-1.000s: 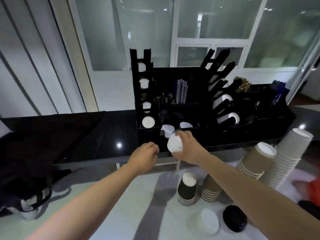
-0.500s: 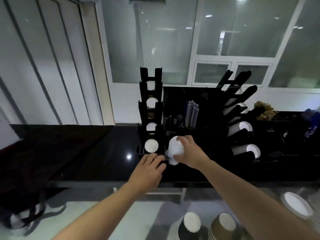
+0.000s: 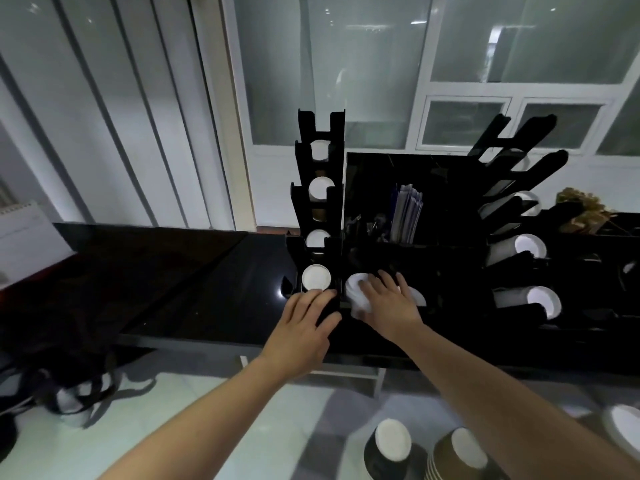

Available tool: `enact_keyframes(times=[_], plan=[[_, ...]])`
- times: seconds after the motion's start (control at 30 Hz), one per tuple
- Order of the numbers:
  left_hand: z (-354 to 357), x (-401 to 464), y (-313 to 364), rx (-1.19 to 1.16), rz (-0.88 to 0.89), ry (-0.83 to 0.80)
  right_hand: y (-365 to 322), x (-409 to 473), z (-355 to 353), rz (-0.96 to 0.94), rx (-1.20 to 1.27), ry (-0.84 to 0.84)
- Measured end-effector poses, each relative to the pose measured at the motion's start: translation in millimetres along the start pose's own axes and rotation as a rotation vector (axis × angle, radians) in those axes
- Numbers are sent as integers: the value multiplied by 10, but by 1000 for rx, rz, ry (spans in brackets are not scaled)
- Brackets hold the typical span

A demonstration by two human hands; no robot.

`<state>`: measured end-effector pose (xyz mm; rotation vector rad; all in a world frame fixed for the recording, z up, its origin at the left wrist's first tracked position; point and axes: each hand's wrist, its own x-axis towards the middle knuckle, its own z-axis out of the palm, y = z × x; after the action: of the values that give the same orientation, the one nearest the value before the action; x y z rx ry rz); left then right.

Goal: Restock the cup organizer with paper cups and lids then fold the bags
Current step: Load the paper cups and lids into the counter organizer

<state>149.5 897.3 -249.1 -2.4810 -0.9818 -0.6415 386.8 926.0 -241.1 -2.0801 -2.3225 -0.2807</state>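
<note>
Right grip (image 3: 384,303) has pressed the white lids (image 3: 356,292) down into the organizer (image 3: 450,271), fingers now flattened.

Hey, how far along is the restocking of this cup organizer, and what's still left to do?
Partly done. The left rack and the slanted right rack already show white cup ends in several slots. In hand: the right hand presses a stack of white lids into the front compartment, while the left hand rests on the organizer's base. Left: brown cups and black cups on the floor, and the black bag unfolded.
</note>
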Motion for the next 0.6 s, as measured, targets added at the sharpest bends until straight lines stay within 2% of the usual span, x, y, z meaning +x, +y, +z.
enact_keyframes(times=[0.17,0.23,0.43,0.6], plan=[[-57,-62,99,-9,-53,-105,-29,-87,-75,-26,-45,-141],[-104,-73,139,-19,-59,-117,-13,-131,-149,-15,-25,-151],[-278,-103,155,-58,-14,-59,-78,-384,-367,-27,140,137],[-248,-250,312,-178,40,7,-65,-877,-333,80,171,356]])
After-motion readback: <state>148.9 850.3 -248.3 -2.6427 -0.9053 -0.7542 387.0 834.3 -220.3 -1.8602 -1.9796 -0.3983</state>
